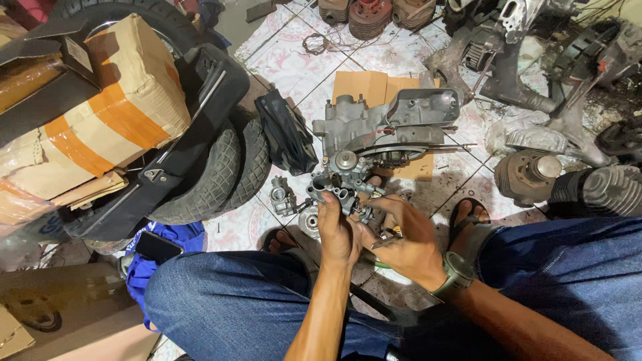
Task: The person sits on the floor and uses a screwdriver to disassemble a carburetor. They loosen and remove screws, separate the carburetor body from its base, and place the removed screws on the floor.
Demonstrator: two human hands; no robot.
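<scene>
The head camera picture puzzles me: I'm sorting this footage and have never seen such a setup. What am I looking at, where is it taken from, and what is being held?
There is no machine here. A person wears a camera on the head, so the picture looks down over their own knees in blue trousers and sandalled feet to a tiled floor.

Both hands meet in the middle. The left hand grips a small grey metal engine part, which looks like a carburettor, by its lower end. The right hand, with a wristwatch on that wrist, touches the same part from the side.

Just beyond lies a larger grey engine casing on a piece of cardboard. To the left are two small tyres and a taped cardboard box. To the right lie finned engine cylinders. A second small metal part sits on the floor by the tyres.
</scene>
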